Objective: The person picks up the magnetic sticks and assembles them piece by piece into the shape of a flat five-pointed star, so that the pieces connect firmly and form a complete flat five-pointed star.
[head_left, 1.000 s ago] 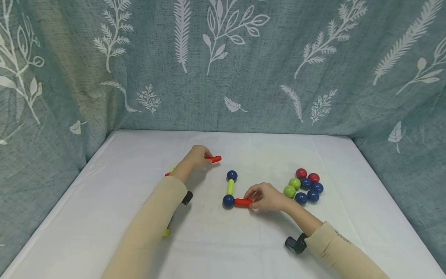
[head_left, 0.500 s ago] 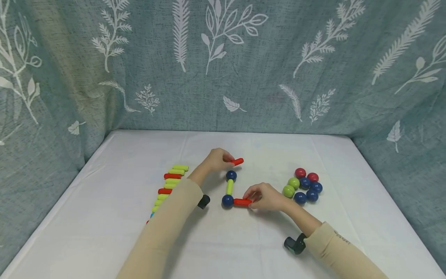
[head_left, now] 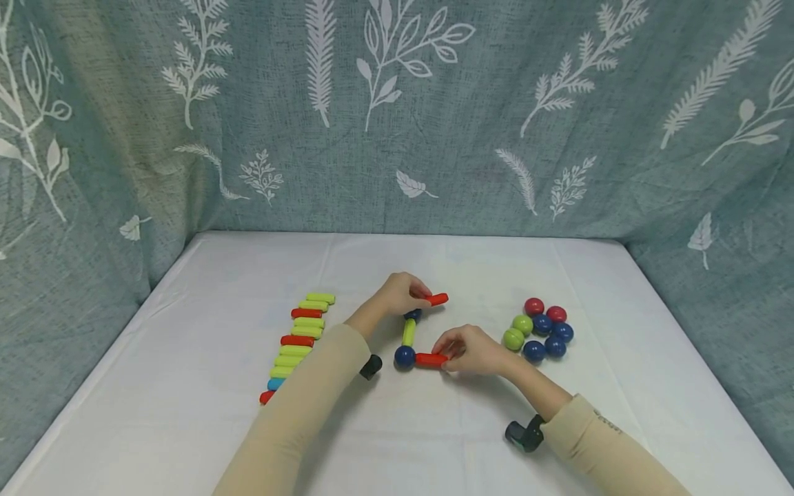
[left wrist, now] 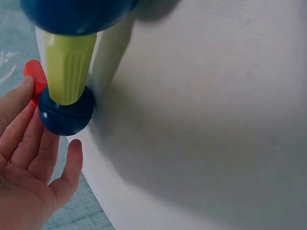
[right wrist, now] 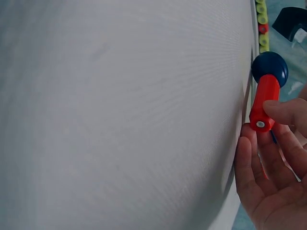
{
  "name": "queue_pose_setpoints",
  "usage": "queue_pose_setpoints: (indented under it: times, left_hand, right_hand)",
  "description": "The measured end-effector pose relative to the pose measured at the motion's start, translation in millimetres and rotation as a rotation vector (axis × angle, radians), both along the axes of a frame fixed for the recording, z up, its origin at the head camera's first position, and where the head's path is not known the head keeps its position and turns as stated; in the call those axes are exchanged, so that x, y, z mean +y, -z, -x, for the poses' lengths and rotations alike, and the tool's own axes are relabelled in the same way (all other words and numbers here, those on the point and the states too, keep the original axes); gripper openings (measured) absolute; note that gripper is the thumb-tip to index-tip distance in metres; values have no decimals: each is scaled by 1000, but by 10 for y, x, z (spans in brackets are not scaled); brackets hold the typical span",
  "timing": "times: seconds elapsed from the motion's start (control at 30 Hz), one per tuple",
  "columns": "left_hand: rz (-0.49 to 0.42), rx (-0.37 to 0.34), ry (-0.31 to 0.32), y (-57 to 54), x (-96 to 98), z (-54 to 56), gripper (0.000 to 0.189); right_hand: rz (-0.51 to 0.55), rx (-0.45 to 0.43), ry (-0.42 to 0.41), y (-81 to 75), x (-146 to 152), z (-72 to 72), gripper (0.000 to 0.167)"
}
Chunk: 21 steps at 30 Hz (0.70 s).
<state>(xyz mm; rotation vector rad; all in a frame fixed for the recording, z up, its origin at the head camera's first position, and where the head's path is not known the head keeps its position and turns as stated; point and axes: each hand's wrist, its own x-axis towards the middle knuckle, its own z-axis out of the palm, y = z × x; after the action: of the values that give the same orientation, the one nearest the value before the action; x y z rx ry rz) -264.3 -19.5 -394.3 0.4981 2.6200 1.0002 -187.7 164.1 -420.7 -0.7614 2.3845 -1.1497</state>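
Left hand (head_left: 400, 294) pinched a red rod (head_left: 438, 299), right hand (head_left: 476, 350) gripped a second rod (head_left: 429, 360) (touching a blue ball (head_left: 404, 357))!

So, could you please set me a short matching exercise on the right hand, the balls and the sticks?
Column one:
1. Right hand
2. Loose balls
3. Row of sticks
4. Stick between two blue balls

Column two:
A. right side of the table
B. yellow-green
C. gripping a red stick
D. left side of the table

Pairs: 1-C, 2-A, 3-D, 4-B
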Motion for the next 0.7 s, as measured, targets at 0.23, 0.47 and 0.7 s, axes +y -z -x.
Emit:
queue_pose_setpoints:
  times: [0.23,0.47,0.7]
  left_hand:
    - [8,13,25,56,0,8,20]
    - [51,30,54,64,-7,-5,19]
    - [64,-6,116,34,-91,-57,30]
  right_hand:
    - [1,5,-4,-1,-9,2,22]
    - [7,-4,3,2,-4,7,22]
    - [0,-6,7,-14,11,1,23]
